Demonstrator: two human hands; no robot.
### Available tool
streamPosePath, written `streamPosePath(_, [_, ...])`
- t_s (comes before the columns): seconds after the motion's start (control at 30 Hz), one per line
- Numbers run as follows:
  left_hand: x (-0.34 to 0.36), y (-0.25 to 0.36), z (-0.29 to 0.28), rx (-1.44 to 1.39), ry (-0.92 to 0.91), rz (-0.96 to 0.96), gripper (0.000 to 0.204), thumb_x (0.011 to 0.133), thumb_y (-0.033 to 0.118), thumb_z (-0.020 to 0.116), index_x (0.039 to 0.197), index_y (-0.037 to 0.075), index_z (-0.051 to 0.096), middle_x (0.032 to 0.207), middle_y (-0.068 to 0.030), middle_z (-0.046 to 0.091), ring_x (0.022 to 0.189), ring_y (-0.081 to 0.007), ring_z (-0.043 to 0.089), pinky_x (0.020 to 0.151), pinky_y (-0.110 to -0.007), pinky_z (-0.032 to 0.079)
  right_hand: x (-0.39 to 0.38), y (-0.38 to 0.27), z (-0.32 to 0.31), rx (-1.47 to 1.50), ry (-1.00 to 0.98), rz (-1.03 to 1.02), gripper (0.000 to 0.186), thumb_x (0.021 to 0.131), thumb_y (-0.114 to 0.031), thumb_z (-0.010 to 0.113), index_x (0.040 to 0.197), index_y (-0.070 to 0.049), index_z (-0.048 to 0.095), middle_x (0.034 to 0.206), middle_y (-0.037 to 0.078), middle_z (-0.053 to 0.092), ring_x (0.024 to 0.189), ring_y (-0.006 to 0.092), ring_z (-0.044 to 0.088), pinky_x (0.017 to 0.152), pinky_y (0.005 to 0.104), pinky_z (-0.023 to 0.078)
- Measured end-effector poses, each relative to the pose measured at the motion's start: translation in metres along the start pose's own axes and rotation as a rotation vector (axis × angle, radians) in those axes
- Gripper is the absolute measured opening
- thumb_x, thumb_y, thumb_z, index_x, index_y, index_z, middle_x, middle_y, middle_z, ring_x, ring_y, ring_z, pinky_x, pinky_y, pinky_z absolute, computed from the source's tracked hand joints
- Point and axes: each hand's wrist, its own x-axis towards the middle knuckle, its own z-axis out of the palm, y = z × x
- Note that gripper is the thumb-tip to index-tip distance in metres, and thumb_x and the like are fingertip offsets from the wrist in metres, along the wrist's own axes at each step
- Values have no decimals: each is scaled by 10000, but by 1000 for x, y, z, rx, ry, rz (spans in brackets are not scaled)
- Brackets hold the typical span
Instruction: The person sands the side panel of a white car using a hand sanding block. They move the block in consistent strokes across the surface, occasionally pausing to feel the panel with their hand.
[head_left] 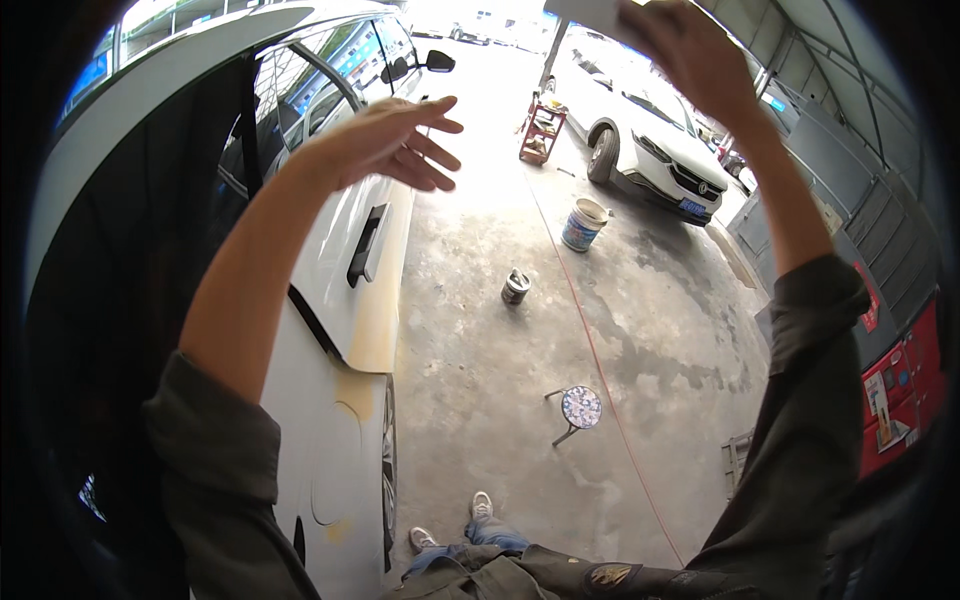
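Note:
My left hand (400, 145) is raised in front of the white car (320, 440) on the left, fingers spread, holding nothing. Behind and below it are the car's side window and a door handle (369, 245). Yellowish patches (372, 325) mark the lower door edge and the panel behind it. High at the upper right, my right hand (690, 55) is closed on a pale flat piece (583, 14). The picture's top edge cuts that piece off, so its kind cannot be made out.
On the concrete floor stand a small dark can (516, 288), a larger bucket (584, 226) and a round patterned stool (581, 408). A red hose or cord (600, 365) runs lengthwise. Farther off are a red shelf cart (541, 132) and another white car (660, 150). Red cabinets (905, 390) line the right.

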Motion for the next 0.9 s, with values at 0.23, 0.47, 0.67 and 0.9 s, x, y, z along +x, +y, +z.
streamPosePath(0.23, [12, -52, -41, 437, 368, -45, 512, 1047, 407, 522, 1298, -28, 624, 1095, -184, 741, 897, -228, 765, 681, -302, 631, 13, 103, 116, 782, -312, 1038, 324, 1028, -306, 518, 1271, -117, 619, 1202, 135, 626, 1021, 222, 665, 864, 348, 576])
streamPosePath(0.47, [-50, -128, -19, 1145, 265, -105, 318, 990, 303, 620, 1110, 22, 711, 1160, -147, 722, 1055, -288, 702, 954, -394, 538, -143, -146, 233, 2291, -153, 1885, 173, 1015, -234, 466, 947, -118, 575, 853, 56, 638, 692, 188, 641, 631, 373, 608])
streamPosePath(0.67, [-105, -190, -32, 1497, 113, -13, 373, 956, 275, 631, 1273, 78, 651, 1476, -115, 541, 1404, -243, 464, 1237, -409, 264, -144, -497, 113, 2529, -822, 2264, 161, 852, -287, 630, 817, -161, 536, 686, 9, 537, 563, 150, 567, 451, 296, 465])
streamPosePath(0.9, [-92, -191, -20, 1625, -36, -86, 450, 941, 291, 608, 1373, 163, 602, 1578, -110, 415, 1477, -260, 363, 1243, -416, 255, -50, -577, 9, 2509, -963, 2000, 780, 769, -291, 695, 1504, -155, 471, 889, 45, 601, 704, 127, 553, 533, 341, 452])
